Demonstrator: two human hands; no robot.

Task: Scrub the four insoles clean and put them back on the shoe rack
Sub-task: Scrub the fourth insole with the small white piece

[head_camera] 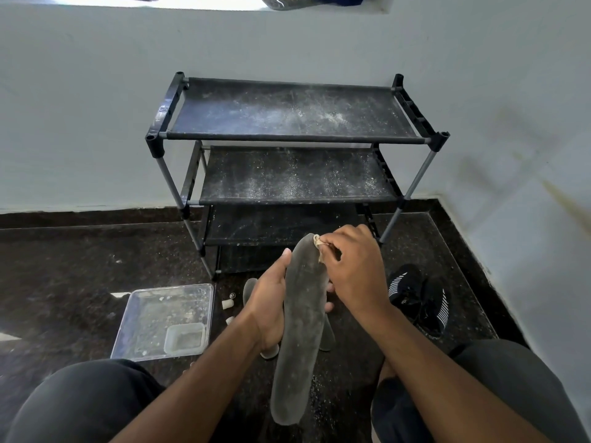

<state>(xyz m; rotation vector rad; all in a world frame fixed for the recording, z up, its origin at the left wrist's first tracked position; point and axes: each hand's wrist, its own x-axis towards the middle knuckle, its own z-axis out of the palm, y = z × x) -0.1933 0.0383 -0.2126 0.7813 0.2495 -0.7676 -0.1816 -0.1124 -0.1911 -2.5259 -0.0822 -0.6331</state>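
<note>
L hand (267,310) grips grey insole (300,330) at mid-length, held above dark floor (64,266) near shoe rack (287,135). R hand (355,266) pinches small tan scrub pad (318,244) against insole's far tip

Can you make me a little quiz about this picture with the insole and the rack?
1. True or false: the left hand grips the grey insole from the side.
2. What does the right hand pinch at the insole's far tip? A) a brush B) a small beige cloth C) a shoe
3. Fill in: the clear tray lies on the floor to the ____ of the insole.

Key
1. True.
2. B. Its fingers press the cloth on the tip.
3. Left. The black shoes lie on the right, and the dusty shoe rack stands behind with no insoles on it.
</note>
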